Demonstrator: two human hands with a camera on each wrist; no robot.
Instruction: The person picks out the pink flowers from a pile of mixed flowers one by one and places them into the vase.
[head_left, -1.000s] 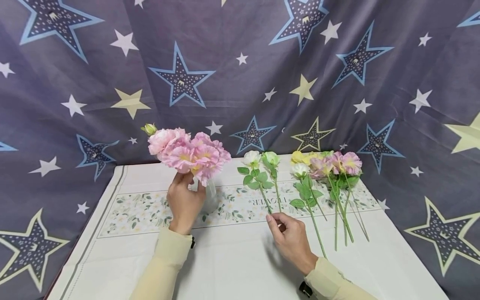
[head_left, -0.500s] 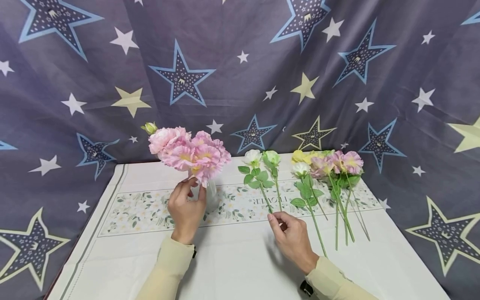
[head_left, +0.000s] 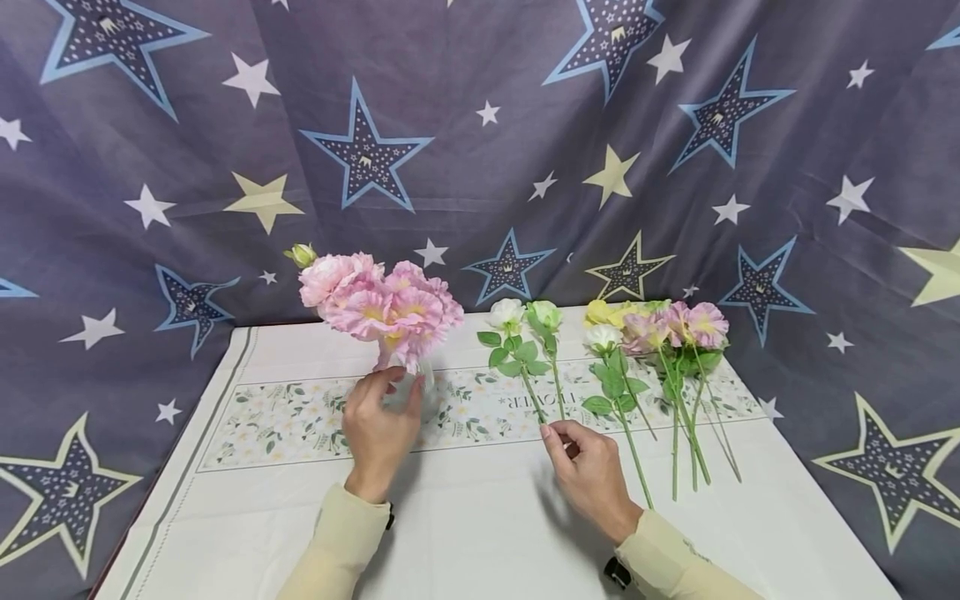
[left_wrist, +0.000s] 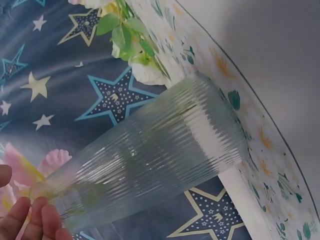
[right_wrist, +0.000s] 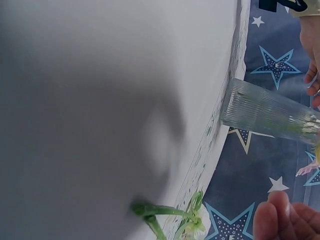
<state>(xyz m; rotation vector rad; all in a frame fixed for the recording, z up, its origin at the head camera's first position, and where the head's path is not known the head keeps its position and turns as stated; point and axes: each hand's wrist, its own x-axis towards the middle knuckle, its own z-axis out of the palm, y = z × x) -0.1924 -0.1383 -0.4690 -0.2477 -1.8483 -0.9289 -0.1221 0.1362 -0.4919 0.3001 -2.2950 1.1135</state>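
With the left hand [head_left: 382,432], fingers parted, beside the vase [left_wrist: 157,145], the nearest white rose [head_left: 507,315] right of it is best pinched low by the right hand [head_left: 595,472], whose present grip cannot be told

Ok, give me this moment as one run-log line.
left hand: at top of vase, contact unclear | vase: upright, holds pink flowers | right hand: by stem of a white flower, grip unclear

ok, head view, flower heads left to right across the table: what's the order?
Yellow-green bud → cluster of ruffled pink blooms → first white rose → pale green rose → second white rose → rightmost pink bloom. Yellow flowers left out, overlapped.
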